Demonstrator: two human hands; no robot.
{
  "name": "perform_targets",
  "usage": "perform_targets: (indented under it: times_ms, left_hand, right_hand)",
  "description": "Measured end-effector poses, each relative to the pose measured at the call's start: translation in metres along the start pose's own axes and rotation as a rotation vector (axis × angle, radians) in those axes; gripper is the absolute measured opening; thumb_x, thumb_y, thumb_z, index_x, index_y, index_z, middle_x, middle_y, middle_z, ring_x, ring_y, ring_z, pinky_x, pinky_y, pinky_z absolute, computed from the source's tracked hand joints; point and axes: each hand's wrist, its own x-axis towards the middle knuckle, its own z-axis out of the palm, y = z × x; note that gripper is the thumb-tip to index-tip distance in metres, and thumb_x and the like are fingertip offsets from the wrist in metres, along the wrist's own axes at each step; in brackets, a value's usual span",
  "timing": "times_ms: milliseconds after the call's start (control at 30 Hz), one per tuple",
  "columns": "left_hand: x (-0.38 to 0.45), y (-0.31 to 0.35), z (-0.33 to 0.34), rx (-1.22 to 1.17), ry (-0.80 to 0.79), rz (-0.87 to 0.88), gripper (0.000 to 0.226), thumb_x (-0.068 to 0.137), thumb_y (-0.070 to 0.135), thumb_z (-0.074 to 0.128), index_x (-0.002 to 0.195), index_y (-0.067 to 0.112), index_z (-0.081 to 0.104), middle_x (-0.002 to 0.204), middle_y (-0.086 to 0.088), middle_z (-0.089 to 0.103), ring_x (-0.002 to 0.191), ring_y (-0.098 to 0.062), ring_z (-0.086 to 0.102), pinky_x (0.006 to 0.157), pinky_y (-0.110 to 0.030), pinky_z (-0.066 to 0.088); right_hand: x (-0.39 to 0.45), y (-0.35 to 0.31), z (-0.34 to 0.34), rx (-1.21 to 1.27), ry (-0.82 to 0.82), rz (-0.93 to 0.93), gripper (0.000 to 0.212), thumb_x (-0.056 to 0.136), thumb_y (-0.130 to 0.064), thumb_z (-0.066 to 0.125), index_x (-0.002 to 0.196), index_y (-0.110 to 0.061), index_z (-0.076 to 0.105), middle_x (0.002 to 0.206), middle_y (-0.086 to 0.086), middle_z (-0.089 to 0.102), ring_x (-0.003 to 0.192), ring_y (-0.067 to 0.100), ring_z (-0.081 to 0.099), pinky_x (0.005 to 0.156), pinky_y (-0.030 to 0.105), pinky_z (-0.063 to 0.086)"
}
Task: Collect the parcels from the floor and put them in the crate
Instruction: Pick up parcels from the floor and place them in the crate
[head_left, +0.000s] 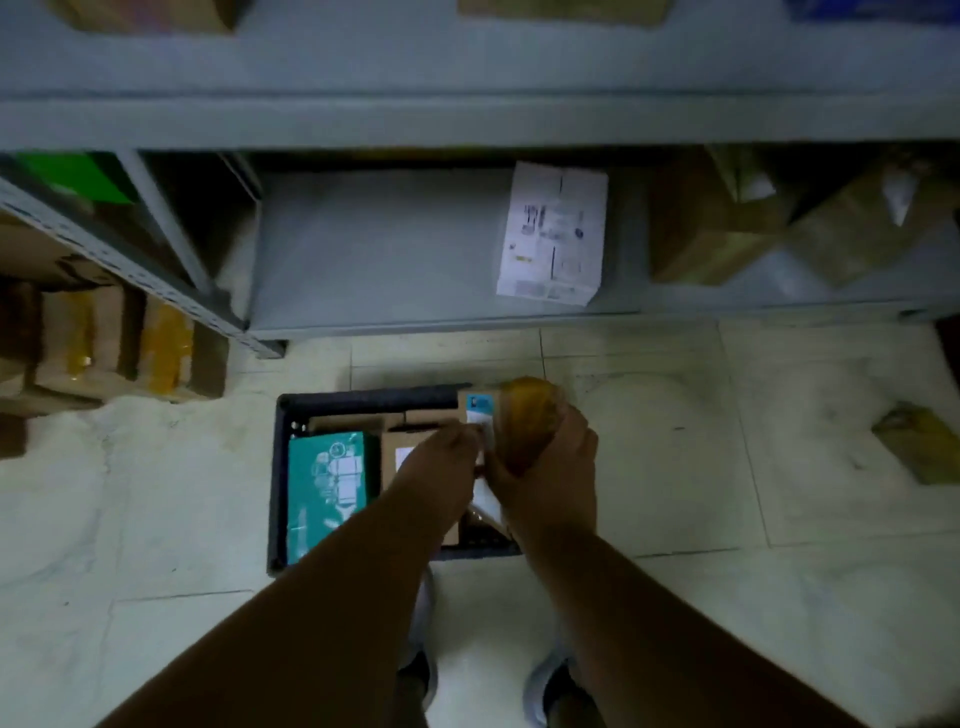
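Note:
A dark crate (291, 405) stands on the tiled floor below me. Inside lie a teal box (324, 488) on the left and brown cardboard parcels (405, 447) in the middle. Over the crate's right side I hold a parcel wrapped in yellow-brown tape (524, 415); it carries a white and blue label. My right hand (550, 467) grips it from the near side. My left hand (441, 467) pinches its labelled left edge. Another brown parcel (919, 441) lies on the floor at the far right.
A grey metal shelf rack (415, 322) runs across just beyond the crate; its lowest shelf holds a white labelled box (553, 234) and brown boxes (727, 228). More cartons (104, 343) are stacked on the left. My shoes (550, 680) stand close behind the crate.

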Motion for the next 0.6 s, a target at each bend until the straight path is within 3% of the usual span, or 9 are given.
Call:
perform_targets:
  times_ms: [133, 200, 300, 467, 600]
  left_hand:
    - [0.067, -0.061, 0.015, -0.016, 0.047, -0.074, 0.013, 0.101, 0.037, 0.046, 0.099, 0.031, 0.058, 0.103, -0.01, 0.068, 0.096, -0.031, 0.066, 0.09, -0.054, 0.055]
    - [0.099, -0.091, 0.025, 0.003, 0.071, -0.11, 0.008, 0.098, 0.037, 0.052, 0.105, 0.033, 0.056, 0.103, -0.008, 0.066, 0.095, -0.03, 0.066, 0.088, -0.051, 0.056]
    - [0.144, -0.135, 0.035, 0.151, 0.024, -0.125, 0.03, 0.098, 0.029, 0.052, 0.127, 0.022, 0.055, 0.111, -0.006, 0.064, 0.103, -0.031, 0.063, 0.093, -0.049, 0.053]
    - [0.185, -0.185, 0.045, 0.467, 0.024, -0.187, 0.018, 0.093, 0.021, 0.059, 0.109, 0.015, 0.062, 0.096, -0.008, 0.066, 0.087, -0.029, 0.066, 0.083, -0.043, 0.058]
    - [0.192, -0.201, 0.053, 0.594, 0.009, -0.207, 0.019, 0.091, 0.013, 0.059, 0.11, 0.009, 0.062, 0.101, -0.012, 0.063, 0.095, -0.03, 0.061, 0.091, -0.042, 0.054]
  right_hand:
    - [0.034, 0.049, 0.058, -0.106, -0.137, -0.001, 0.11, 0.071, -0.046, 0.084, 0.153, -0.031, 0.013, 0.142, 0.005, 0.038, 0.127, 0.023, 0.047, 0.101, 0.038, 0.046]
    - [0.048, 0.076, 0.086, -0.123, -0.201, 0.016, 0.102, 0.078, -0.049, 0.078, 0.153, -0.034, 0.011, 0.142, 0.005, 0.038, 0.126, 0.024, 0.048, 0.099, 0.039, 0.047]
    - [0.059, 0.119, 0.122, -0.151, -0.226, 0.009, 0.088, 0.084, -0.042, 0.072, 0.152, -0.037, 0.016, 0.136, 0.005, 0.044, 0.118, 0.024, 0.053, 0.096, 0.046, 0.052]
    - [0.071, 0.175, 0.164, -0.365, -0.315, 0.002, 0.089, 0.088, -0.049, 0.063, 0.156, -0.03, 0.009, 0.142, 0.01, 0.045, 0.124, 0.029, 0.051, 0.103, 0.045, 0.044]
    - [0.072, 0.198, 0.175, -0.479, -0.377, -0.006, 0.087, 0.092, -0.046, 0.06, 0.156, -0.026, 0.005, 0.143, 0.012, 0.046, 0.126, 0.032, 0.051, 0.103, 0.047, 0.044]
